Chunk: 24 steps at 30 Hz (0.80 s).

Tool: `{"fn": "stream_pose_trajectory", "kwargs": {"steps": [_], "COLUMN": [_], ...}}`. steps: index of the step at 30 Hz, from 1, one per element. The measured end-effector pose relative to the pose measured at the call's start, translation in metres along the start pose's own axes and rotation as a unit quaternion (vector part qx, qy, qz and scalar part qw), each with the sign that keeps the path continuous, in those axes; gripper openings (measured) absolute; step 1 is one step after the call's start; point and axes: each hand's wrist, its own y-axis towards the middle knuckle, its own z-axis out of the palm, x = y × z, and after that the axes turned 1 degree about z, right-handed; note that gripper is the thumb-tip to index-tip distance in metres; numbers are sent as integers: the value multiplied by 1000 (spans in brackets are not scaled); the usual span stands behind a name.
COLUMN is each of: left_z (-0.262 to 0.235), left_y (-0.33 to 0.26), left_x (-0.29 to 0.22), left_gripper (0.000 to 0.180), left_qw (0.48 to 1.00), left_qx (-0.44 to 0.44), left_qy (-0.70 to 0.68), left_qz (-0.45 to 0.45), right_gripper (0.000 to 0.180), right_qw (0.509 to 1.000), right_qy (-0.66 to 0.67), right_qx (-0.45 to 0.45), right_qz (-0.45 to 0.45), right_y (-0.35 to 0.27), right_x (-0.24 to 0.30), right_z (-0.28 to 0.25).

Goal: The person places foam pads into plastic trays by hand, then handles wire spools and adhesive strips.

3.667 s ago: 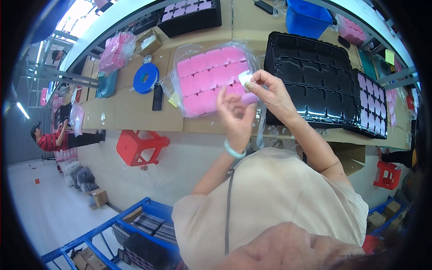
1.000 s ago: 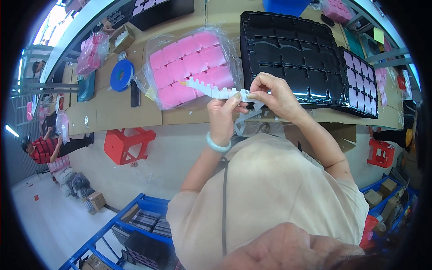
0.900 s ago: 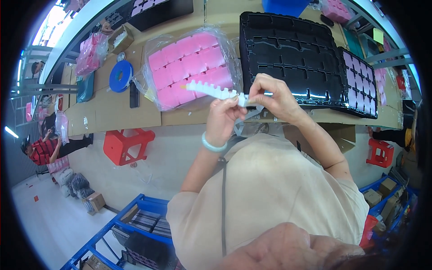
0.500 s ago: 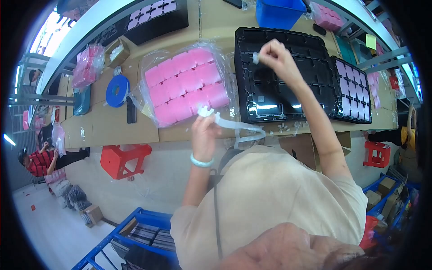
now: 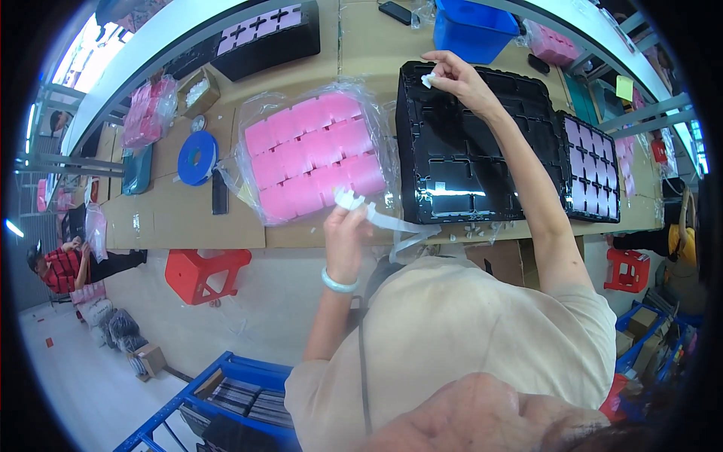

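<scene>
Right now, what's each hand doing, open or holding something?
Left hand: closed, holding a white strip.
Right hand: thumb and finger pinching a small white piece.

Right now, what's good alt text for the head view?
A person's right hand holds a small white piece over a large black tray; the left hand grips a white strip near pink pieces amid clear plastic.
</scene>
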Motion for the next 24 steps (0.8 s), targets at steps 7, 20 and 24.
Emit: {"fn": "stream_pose_trajectory", "kwargs": {"steps": [7,20,24], "left_z": [62,71,68], "left_y": [34,19,12], "left_x": [-46,-50,-52], "left_gripper": [13,12,13], "left_qw": [990,965,962], "left_qx": [111,213,208], "left_qy": [35,146,171], "left_qz": [80,40,49], "right_gripper": [37,16,16], "right_qw": [966,975,973], "right_qy": [183,-43,-60], "right_qx": [182,205,208], "right_qz": [-10,-76,-80], "right_y": [-63,-102,-103], "right_x": [75,96,100], "right_z": [33,34,36]}}
